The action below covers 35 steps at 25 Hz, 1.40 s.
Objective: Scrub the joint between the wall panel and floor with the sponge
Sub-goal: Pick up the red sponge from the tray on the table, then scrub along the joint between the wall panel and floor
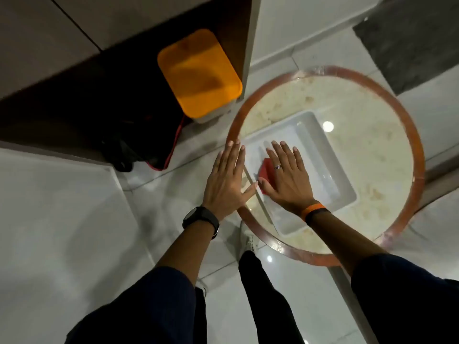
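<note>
A red sponge (266,170) lies in a white rectangular tray (330,170) on a round glass table. My right hand (285,177) is spread flat, fingers apart, directly over the sponge and hides most of it; whether it touches the sponge I cannot tell. My left hand (227,177) is also flat with fingers apart, hovering over the table's left rim beside the tray, holding nothing. The white wall panel (250,45) meets the white tiled floor (74,219) beyond the table, at the upper middle.
The round glass table (372,135) has a brown rim and a stained top. An orange-lidded white container (198,73) stands in a dark recess at the upper left, with a red cord (173,147) and a dark bag below it. My legs stand beside the table.
</note>
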{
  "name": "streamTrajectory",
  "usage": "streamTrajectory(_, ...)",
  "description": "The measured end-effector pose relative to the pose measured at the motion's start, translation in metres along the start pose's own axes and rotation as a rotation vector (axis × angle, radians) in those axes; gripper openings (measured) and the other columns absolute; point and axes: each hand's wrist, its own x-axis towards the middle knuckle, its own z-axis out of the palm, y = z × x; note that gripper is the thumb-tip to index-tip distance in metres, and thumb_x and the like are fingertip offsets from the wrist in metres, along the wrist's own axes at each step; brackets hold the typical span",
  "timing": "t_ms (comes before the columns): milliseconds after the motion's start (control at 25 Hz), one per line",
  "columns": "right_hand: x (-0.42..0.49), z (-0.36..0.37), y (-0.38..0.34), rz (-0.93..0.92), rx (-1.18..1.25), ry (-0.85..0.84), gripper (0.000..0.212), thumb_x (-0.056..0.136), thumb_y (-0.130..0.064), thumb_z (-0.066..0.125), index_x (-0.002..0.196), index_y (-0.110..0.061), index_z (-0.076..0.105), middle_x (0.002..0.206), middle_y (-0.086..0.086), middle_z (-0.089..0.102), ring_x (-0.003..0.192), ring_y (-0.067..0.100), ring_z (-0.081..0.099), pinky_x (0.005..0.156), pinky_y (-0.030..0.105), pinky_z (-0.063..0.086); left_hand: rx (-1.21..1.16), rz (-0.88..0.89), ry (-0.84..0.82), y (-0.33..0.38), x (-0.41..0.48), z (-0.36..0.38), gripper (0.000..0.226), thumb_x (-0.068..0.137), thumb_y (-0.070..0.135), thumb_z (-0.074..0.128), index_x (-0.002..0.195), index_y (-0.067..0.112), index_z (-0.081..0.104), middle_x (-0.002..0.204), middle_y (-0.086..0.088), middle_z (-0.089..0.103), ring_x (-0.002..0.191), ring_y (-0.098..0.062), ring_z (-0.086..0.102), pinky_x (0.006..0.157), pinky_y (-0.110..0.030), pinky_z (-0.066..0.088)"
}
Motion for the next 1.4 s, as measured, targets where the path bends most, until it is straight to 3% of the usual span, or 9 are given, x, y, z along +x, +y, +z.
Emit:
streamTrajectory(120, -0.014, 0.028, 0.008, 0.055, 0.028, -0.085, 0.079, 0.105, -0.061, 0.035, 0.165, -0.010, 0.027, 0.174, 0.015, 0.028, 0.163, 0.038, 0.026, 0.135, 0.056, 0.020, 0.001, -0.047, -0.140, 0.010, 0.002, 0.025, 0.097, 0.094, 0.073, 0.028, 0.163, 0.005, 0.018, 0.171, -0.013, 0.012, 0.160, -0.027, 0.013, 0.127, -0.045, 0.024)
streamTrajectory(360, -0.029, 0.046, 0.012, 0.082, 0.197, -0.099, 0.076, 0.106, -0.055, 0.039, 0.167, -0.012, 0.024, 0.173, 0.017, 0.025, 0.162, 0.040, 0.025, 0.132, 0.058, 0.025, -0.025, -0.042, -0.099, 0.010, -0.002, 0.043, 0.104, 0.093, 0.080, 0.021, 0.162, 0.002, 0.016, 0.170, -0.015, 0.012, 0.160, -0.029, 0.015, 0.127, -0.044, 0.026)
streamTrajectory(600, -0.016, 0.039, 0.011, 0.086, 0.235, 0.036, 0.044, 0.104, -0.013, 0.058, 0.147, -0.005, 0.058, 0.144, 0.024, 0.060, 0.131, 0.043, 0.059, 0.111, 0.057, 0.049, -0.046, -0.050, -0.134, 0.010, -0.005, 0.040, 0.106, 0.092, 0.077, 0.033, 0.162, 0.000, 0.015, 0.170, -0.017, 0.010, 0.160, -0.029, 0.013, 0.128, -0.044, 0.022)
streamTrajectory(760, 0.000, -0.003, -0.017, 0.311, 0.485, 0.188, 0.038, 0.110, -0.026, 0.046, 0.144, -0.016, 0.059, 0.138, 0.014, 0.062, 0.127, 0.025, 0.055, 0.115, 0.049, 0.048, -0.023, -0.086, -0.089, -0.028, -0.018, 0.026, 0.104, 0.092, 0.075, 0.037, 0.161, -0.001, 0.020, 0.169, -0.018, 0.014, 0.160, -0.031, 0.016, 0.128, -0.046, 0.018)
streamTrajectory(920, -0.002, -0.013, -0.095, 0.124, 0.605, 0.346, 0.051, 0.108, -0.034, 0.055, 0.157, -0.020, 0.046, 0.153, 0.008, 0.048, 0.138, 0.025, 0.049, 0.117, 0.030, 0.044, 0.072, -0.152, -0.114, -0.090, -0.057, 0.019, 0.106, 0.093, 0.078, 0.032, 0.161, -0.001, 0.018, 0.170, -0.018, 0.010, 0.160, -0.032, 0.013, 0.128, -0.047, 0.018)
streamTrajectory(1080, 0.008, 0.071, -0.208, 0.138, 0.933, 0.080, 0.047, 0.105, -0.024, 0.062, 0.146, -0.005, 0.052, 0.139, 0.002, 0.049, 0.124, 0.001, 0.055, 0.100, 0.009, 0.052, 0.154, -0.308, -0.338, -0.173, -0.133, 0.050, 0.105, 0.091, 0.071, 0.039, 0.163, 0.001, 0.006, 0.171, -0.017, -0.001, 0.161, -0.031, 0.003, 0.130, -0.048, 0.012)
streamTrajectory(1160, 0.017, 0.150, -0.255, 0.226, 1.040, -0.143, 0.044, 0.103, -0.021, 0.065, 0.140, 0.000, 0.054, 0.137, 0.010, 0.051, 0.116, 0.010, 0.058, 0.092, 0.007, 0.054, 0.224, -0.391, -0.594, -0.218, -0.174, 0.085, 0.107, 0.092, 0.067, 0.045, 0.163, 0.001, -0.001, 0.170, -0.019, -0.005, 0.161, -0.032, -0.004, 0.130, -0.048, 0.005)
streamTrajectory(1320, 0.032, 0.324, -0.327, 0.419, 1.187, -0.478, 0.051, 0.096, -0.028, 0.068, 0.133, 0.006, 0.063, 0.120, 0.024, 0.069, 0.108, 0.034, 0.068, 0.099, 0.044, 0.057, 0.493, -0.391, -1.001, -0.303, -0.219, 0.159, 0.107, 0.095, 0.070, 0.041, 0.162, 0.000, -0.005, 0.170, -0.018, -0.005, 0.160, -0.033, -0.007, 0.129, -0.049, -0.004)
streamTrajectory(1400, 0.043, 0.401, -0.358, 0.547, 1.293, -0.552, 0.046, 0.100, -0.019, 0.069, 0.140, 0.001, 0.057, 0.133, 0.024, 0.067, 0.123, 0.042, 0.066, 0.108, 0.054, 0.056, 0.629, -0.362, -1.117, -0.344, -0.225, 0.197, 0.111, 0.093, 0.075, 0.038, 0.162, 0.000, -0.006, 0.170, -0.019, -0.007, 0.160, -0.034, -0.007, 0.129, -0.049, -0.003)
